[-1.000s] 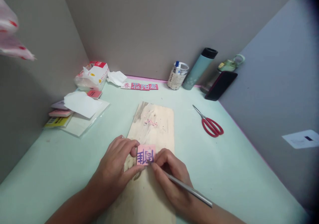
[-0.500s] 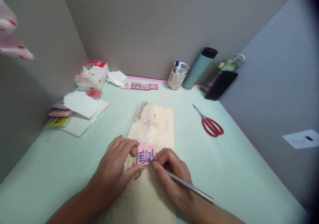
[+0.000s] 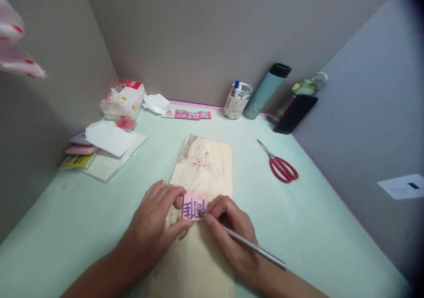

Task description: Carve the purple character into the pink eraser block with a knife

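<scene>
- While the left hand [image 3: 155, 220] pins the pink block [image 3: 194, 206] from its left side, fingers closed on the block's edge, keep that pressure down into the board [image 3: 202, 165] so the block cannot skid.
- The block lies flat on the board's near half, marked with blue characters; the board lies on the table [image 3: 298, 227].
- The right hand [image 3: 232, 231] holds the metal tool [image 3: 251, 247] pen-style, fingers clamped round its shaft, tip on the block's right-hand character.
- Judgement: shallow, short strokes suit best, following the blue lines and pushing away from the left fingertips.
- Keep the right hand's heel resting on the board for control.
- Risk: a slip of the tip toward the left thumb; keep it clear of the stroke line.
- Pink shavings [image 3: 200, 162] lie farther up the board.
</scene>
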`<state>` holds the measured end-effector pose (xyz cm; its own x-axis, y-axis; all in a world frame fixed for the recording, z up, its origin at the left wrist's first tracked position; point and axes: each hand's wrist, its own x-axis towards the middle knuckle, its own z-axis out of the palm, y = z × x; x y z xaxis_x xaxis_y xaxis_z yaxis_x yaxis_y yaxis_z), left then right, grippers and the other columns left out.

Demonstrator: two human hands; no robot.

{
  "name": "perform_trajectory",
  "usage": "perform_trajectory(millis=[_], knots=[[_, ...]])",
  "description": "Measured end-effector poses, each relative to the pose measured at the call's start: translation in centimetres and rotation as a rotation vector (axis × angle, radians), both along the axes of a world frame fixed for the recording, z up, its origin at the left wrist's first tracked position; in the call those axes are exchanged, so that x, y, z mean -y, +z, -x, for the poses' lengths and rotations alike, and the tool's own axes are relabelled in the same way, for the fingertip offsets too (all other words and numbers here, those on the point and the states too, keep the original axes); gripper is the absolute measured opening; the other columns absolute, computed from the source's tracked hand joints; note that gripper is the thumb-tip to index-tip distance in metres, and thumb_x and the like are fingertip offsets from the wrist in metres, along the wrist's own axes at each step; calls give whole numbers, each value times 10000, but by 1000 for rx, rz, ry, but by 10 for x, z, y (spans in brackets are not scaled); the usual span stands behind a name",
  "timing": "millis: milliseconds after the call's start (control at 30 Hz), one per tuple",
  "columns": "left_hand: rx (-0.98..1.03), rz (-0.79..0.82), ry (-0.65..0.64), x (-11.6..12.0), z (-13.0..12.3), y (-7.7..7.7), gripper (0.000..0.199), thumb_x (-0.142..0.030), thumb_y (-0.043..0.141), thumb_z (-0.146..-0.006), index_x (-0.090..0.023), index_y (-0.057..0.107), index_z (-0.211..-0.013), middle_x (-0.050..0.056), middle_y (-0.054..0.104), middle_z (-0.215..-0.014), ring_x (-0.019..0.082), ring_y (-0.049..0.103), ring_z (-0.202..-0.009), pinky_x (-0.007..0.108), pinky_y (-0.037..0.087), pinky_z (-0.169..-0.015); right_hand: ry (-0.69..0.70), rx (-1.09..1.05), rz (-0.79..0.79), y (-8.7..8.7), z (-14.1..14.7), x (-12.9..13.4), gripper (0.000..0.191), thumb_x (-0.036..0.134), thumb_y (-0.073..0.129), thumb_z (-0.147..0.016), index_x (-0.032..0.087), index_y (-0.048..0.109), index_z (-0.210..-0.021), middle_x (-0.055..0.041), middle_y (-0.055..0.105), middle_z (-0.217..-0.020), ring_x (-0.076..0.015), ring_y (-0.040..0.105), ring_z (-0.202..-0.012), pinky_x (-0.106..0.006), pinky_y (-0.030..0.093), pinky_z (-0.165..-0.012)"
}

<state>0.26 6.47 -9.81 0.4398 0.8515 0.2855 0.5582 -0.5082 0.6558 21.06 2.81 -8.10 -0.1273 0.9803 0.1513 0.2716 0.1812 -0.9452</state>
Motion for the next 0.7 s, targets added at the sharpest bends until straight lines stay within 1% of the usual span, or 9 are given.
perform_trajectory(millis=[167,367,567,700], knots=[[7,-8,5,0,0,-1,414,-225,717,-905,-246,486,-1248,25,588,-1008,296,524,-1067,532,342,-1087,5,51,25,2,1,-3,173,236,525,-966,222,497,-796,0,557,-755,-157,484,-659,-291,358,-593],[7,-24,2,0,0,-3,431,-239,726,-901,-252,484,-1257,24,598,-1011,303,530,-1077,540,335,-1098,28,49,29,7,1,-3,165,231,517,-957,224,485,-795,-1,552,-758,-158,477,-664,-291,356,-594],[1,-19,-8,0,1,-2,417,-264,708,-921,-252,473,-1265,24,589,-1007,301,521,-1076,545,334,-1097,66,35,47,8,-1,-3,167,244,517,-962,226,475,-801,5,542,-762,-153,462,-664,-290,355,-599],[-3,-36,-8,-1,1,-3,453,-247,729,-904,-253,459,-1268,19,583,-999,296,527,-1064,557,325,-1108,83,35,61,9,-2,-3,178,242,516,-964,226,469,-793,14,524,-750,-147,442,-655,-289,353,-602]])
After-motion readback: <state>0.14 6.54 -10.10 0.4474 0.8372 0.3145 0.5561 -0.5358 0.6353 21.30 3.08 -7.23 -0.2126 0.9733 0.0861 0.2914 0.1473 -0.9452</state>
